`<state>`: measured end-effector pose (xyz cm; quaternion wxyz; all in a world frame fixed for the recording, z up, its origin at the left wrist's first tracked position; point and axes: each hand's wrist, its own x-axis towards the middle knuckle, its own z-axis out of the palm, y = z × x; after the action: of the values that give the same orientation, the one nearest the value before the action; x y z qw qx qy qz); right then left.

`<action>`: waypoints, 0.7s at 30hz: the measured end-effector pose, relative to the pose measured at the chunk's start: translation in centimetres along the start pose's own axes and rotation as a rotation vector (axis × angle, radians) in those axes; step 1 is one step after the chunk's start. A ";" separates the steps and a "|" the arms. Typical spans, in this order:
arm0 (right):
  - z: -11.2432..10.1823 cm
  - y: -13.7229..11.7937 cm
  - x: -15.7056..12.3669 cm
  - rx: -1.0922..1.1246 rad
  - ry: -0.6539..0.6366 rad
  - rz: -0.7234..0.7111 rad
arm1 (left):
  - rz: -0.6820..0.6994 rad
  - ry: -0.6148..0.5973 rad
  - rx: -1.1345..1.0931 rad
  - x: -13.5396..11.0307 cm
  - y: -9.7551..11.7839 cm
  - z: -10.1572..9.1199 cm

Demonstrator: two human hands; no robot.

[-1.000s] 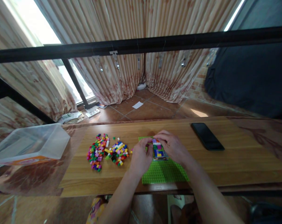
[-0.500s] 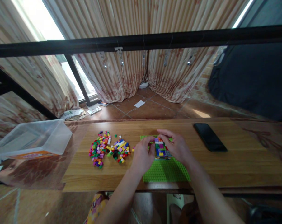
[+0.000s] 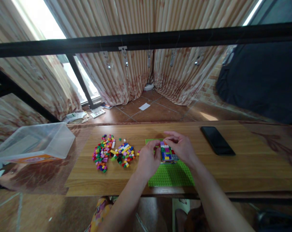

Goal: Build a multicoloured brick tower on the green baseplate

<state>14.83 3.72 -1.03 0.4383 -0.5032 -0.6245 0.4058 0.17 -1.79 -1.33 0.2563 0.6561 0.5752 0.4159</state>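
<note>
A green baseplate (image 3: 171,175) lies on the wooden table (image 3: 245,167) in front of me. On its far half stands a small block of coloured bricks (image 3: 167,152). My left hand (image 3: 148,159) curls against the block's left side. My right hand (image 3: 181,148) pinches at the block's far top edge, with its fingers pressed together on the bricks there. Whether the pinch holds a loose brick or only presses on the block I cannot make out. A pile of loose coloured bricks (image 3: 113,154) lies to the left of my left hand.
A black phone (image 3: 217,140) lies flat at the right of the table. A clear plastic tub (image 3: 32,143) stands at the table's left end. A black metal bar (image 3: 146,40) crosses the view above, with curtains and a tiled floor behind.
Both hands stayed on the brick block. The right hand's fingers have drawn in to a tighter pinch at its far edge. The view shifted slightly.
</note>
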 end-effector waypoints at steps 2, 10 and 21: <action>0.0 0.1 0.1 0.008 -0.002 0.009 | -0.001 -0.001 0.000 0.0 0.0 0.0; 0.3 0.4 0.0 0.019 -0.006 0.017 | 0.016 -0.010 -0.010 -0.2 -0.2 -0.2; -0.8 1.3 0.4 0.180 0.314 0.064 | -0.112 0.109 0.156 0.1 -3.4 -5.2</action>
<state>15.96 4.37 -1.98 0.5607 -0.5387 -0.4933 0.3899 -6.04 -1.73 -1.40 0.1956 0.6172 0.6549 0.3898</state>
